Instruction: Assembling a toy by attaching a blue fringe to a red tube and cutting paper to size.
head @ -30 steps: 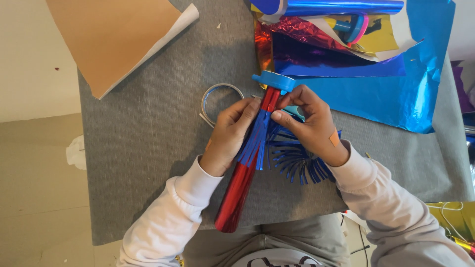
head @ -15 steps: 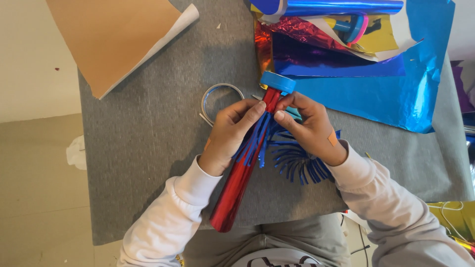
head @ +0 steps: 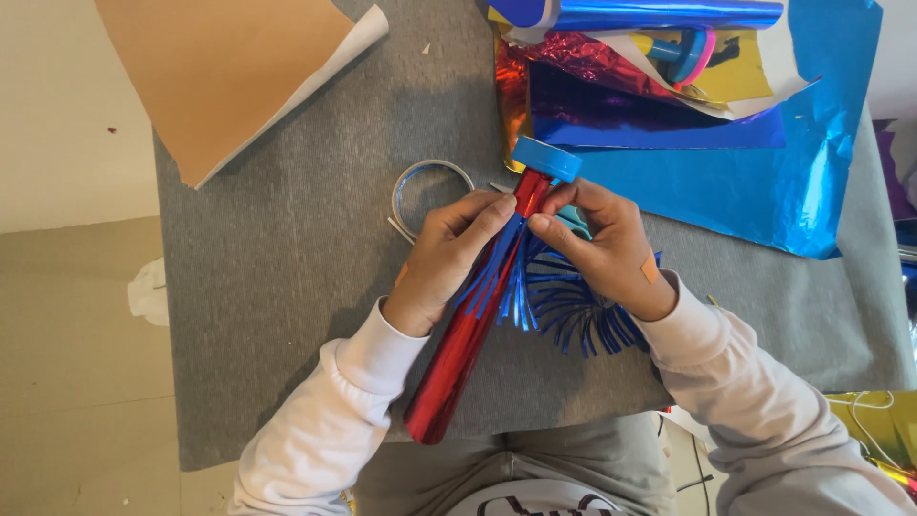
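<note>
- Head view: the left hand (head: pixel 441 260) is closed around a red foil tube (head: pixel 465 349), its fingertips pressing on the upper part just below the blue cap (head: pixel 546 158) at the tube's far end.
- Head view: the right hand (head: pixel 602 250) pinches a strip of blue foil fringe (head: pixel 564 306) against the same upper part of the tube, thumb and fingers closed on it; an adhesive plaster sits on the back of this hand.
- The tube lies at a slant over the middle of the grey surface (head: pixel 277 287), its lower end reaching the near edge, by the person's lap.
- As far as can be judged, the fringe is only partly wound on: a few strands hang from the tube under the left hand, while most of the strip fans out loose on the surface below the right hand. The long lower stretch of the tube is bare red foil.
- A roll of clear tape (head: pixel 430 191) lies just beyond the left hand.
- A brown paper sheet (head: pixel 220 76) covers the far left corner; crumpled blue, red and yellow foil sheets (head: pixel 745 182) pile up at the far right corner.
</note>
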